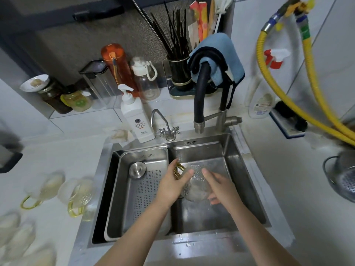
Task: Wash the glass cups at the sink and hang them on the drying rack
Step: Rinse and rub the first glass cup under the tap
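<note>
I hold a textured glass cup (195, 186) with a yellow handle over the right basin of the steel sink (247, 181). My left hand (173, 184) grips it on the handle side, thumb across the glass. My right hand (221, 187) cups its other side from below. The cup lies tilted between both hands, under the black faucet spout (198, 120). Several more glass cups with yellow handles stand on the counter at the left, one (80, 196) close to the sink and another (45, 189) beside it. No drying rack is in view.
A perforated steel drain tray (146, 191) fills the left basin. A white soap pump bottle (137, 118) and a small tap (169, 129) stand behind the sink. Bottles, jars and a chopstick holder (179, 73) line the back. A metal colander (343, 177) sits at right under yellow hoses (288, 100).
</note>
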